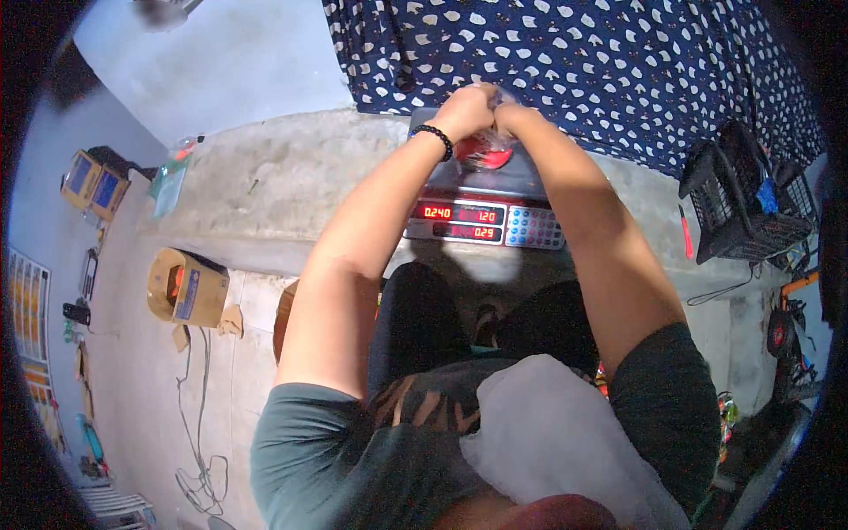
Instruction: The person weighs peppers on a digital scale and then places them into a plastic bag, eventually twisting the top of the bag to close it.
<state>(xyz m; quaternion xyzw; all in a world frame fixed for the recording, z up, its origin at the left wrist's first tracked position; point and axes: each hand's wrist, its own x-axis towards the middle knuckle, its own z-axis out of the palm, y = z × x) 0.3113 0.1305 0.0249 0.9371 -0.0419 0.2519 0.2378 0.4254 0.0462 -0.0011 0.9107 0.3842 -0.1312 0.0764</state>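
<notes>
Left hand [465, 113] and right hand [517, 117] meet over the far part of the scale [486, 187], both curled in narrow and holding the upper part of a clear bag [484, 154]. Their fingertips are hidden by knuckles and crinkled plastic, so how each finger grips cannot be told. The bag's lower part lies just below the hands, on the person's side, between the 2 forearms and over the scale's plate. Something red shows through the plastic, too blurred to make out; whether the bottom touches the plate is hard to tell.

At the far left, a printed cardboard box [93, 184] is near the dark curved rim. Next comes a pale greenish packet [170, 185] at the left end of the grey table [300, 163], its contents unclear. Lower down is an open box [196, 291] with something orange inside, mostly hidden. A black bead bracelet [433, 132] circles the left wrist. On the scale, red digits are lit. Behind the hands hangs dark blue cloth [565, 66] with white shapes, its top cut off. Further right, a thin red thing [686, 234] lies beside a black basket [751, 199].
</notes>
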